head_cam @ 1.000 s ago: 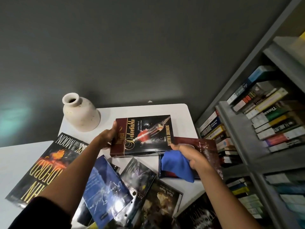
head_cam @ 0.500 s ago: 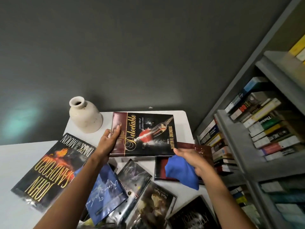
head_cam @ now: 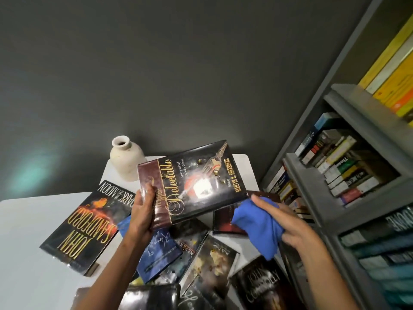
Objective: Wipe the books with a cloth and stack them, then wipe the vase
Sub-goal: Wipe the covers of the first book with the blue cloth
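Observation:
My left hand grips the spine edge of a dark hardcover titled "Delectable", lifted and tilted above the white table. My right hand holds a bunched blue cloth just below the book's right corner. A cream ceramic vase stands upright at the table's back, partly behind the raised book. Several other glossy books lie scattered flat on the table, among them a large John Sandford book at the left and a blue book under my left forearm.
A grey bookshelf packed with books rises close on the right. A dark grey wall stands behind the table. A dark red book lies on the table under the cloth.
My left hand has raised the "Delectable" book off the table and tilted it up on its right side. My right hand with the cloth stays at the book's right corner.

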Demonstrator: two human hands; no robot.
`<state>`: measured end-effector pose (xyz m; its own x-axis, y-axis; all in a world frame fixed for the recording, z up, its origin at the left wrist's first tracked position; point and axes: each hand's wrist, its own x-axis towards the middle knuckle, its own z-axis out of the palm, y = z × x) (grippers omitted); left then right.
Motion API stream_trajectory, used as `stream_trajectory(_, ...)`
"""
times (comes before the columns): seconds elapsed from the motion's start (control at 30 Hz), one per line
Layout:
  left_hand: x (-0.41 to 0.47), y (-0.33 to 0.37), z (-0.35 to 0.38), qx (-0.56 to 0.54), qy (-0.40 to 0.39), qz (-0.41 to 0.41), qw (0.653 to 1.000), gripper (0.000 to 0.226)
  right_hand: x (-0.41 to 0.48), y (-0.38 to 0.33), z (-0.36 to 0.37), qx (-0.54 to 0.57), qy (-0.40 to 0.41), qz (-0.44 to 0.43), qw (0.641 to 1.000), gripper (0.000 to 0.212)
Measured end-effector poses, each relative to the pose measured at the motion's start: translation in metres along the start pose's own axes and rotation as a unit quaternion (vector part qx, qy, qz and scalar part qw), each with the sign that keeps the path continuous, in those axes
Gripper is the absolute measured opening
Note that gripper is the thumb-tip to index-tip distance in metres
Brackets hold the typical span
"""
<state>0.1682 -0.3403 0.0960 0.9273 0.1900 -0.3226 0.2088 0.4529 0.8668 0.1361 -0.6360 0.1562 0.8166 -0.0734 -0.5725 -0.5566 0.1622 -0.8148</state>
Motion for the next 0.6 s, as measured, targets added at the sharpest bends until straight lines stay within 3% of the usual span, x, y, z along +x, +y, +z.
stream_trajectory(0.13,-0.024,0.005,-0.010,0.007,0.002,0.010,1.000,0.044,-0.033,0.001,0.004,0.022,0.072,-0.076,0.994,0.014)
stream_trajectory(0.2,-0.033,0.005,-0.013,0.005,0.010,0.015,1.000,0.031,-0.036,-0.001,0.014,-0.020,0.122,-0.167,0.978,0.018)
stream_trajectory(0.33,-0.049,0.011,-0.016,0.009,0.004,0.025,1.000,0.015,-0.041,0.010,0.051,-0.128,0.173,-0.355,0.910,0.025)
stream_trajectory(0.5,-0.069,0.013,-0.018,0.019,0.009,0.038,0.999,0.018,-0.049,0.056,0.079,-0.334,0.251,-0.394,0.819,0.040)
stream_trajectory(0.6,-0.076,0.012,-0.022,0.013,0.013,0.029,0.999,0.027,-0.051,0.071,0.082,-0.392,0.270,-0.381,0.793,0.038)
